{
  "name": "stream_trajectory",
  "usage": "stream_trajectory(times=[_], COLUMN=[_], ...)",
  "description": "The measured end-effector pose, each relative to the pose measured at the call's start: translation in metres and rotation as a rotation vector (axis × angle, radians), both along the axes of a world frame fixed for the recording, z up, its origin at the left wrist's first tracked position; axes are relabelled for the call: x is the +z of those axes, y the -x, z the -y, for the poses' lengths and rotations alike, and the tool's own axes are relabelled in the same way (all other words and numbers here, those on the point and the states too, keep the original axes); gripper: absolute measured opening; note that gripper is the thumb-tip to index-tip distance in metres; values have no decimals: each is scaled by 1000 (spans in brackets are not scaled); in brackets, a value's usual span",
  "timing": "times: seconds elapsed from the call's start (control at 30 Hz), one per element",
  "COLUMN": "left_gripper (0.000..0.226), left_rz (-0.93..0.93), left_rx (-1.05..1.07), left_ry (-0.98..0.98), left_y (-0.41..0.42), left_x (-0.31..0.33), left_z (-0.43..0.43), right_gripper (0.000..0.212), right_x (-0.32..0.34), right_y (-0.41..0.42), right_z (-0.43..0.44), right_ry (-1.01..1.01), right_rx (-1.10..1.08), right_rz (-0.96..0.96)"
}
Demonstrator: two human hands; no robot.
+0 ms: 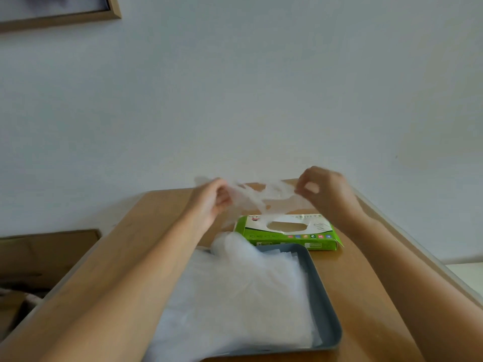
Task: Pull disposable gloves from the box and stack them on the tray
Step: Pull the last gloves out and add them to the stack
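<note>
A thin clear glove (264, 195) is stretched in the air between my two hands, above the box. My left hand (213, 201) pinches its left end and my right hand (324, 190) pinches its right end. The green and white glove box (290, 235) lies flat on the wooden table, its oval opening facing up. In front of it sits a grey tray (322, 304) with a stack of clear gloves (243, 296) on it. The stack spills over the tray's left edge.
The wooden table (355, 296) runs up to a pale wall and has edges close on both sides. A brown cardboard box (39, 254) stands on the floor to the left. A framed picture (60, 11) hangs on the wall at the top left.
</note>
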State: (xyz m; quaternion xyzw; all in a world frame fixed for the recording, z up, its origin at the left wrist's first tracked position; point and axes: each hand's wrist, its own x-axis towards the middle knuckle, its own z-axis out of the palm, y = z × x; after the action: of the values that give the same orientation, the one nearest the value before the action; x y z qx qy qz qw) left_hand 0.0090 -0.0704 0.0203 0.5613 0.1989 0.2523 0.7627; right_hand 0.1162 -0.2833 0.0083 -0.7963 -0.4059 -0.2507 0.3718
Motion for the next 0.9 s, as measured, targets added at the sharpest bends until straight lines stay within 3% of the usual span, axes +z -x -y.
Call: stream_trajectory(times=[0.1, 0.17, 0.23, 0.33, 0.4, 0.47, 0.53, 0.6, 0.67, 0.73, 0.8, 0.87, 0.9], left_gripper=[22, 18, 15, 11, 12, 29, 18, 9, 10, 20, 56, 99, 106], left_rz=[256, 358, 401, 439, 450, 432, 392, 347, 226, 108, 123, 190, 233], left_rx=[96, 91, 38, -51, -74, -93, -129, -182, -233, -322, -464, -565, -589], left_ry=[362, 437, 425, 391, 385, 387, 302, 137, -125, -240, -37, 205, 284], left_y=[13, 28, 44, 63, 72, 78, 86, 98, 108, 119, 127, 136, 141], left_x=[17, 22, 24, 23, 20, 18, 12, 5, -7, -17, -19, -15, -10], left_z=[-16, -23, -21, -11, -4, 5, 18, 31, 35, 34, 27, 20, 18], right_gripper=[15, 27, 33, 17, 31, 47, 66, 72, 56, 23, 6, 21, 28], right_x=[-17, -24, -28, -21, -6, 11, 21, 24, 24, 30, 39, 47, 50], right_y=[-1, -2, 0, 12, 31, 58, 83, 105, 117, 125, 125, 128, 129], right_z=[-9, -10, -8, -4, -7, -13, -22, -31, -40, -43, -38, -30, -25], right_ry=[485, 680, 740, 647, 388, 42, -167, -254, -330, -366, -329, -276, -238], right_rx=[50, 28, 76, 152, 146, 325, 599, 765, 897, 953, 932, 916, 943], right_rz=[104, 33, -147, -318, -397, -760, -1288, -1532, -1543, -1431, -1308, -1317, -1332])
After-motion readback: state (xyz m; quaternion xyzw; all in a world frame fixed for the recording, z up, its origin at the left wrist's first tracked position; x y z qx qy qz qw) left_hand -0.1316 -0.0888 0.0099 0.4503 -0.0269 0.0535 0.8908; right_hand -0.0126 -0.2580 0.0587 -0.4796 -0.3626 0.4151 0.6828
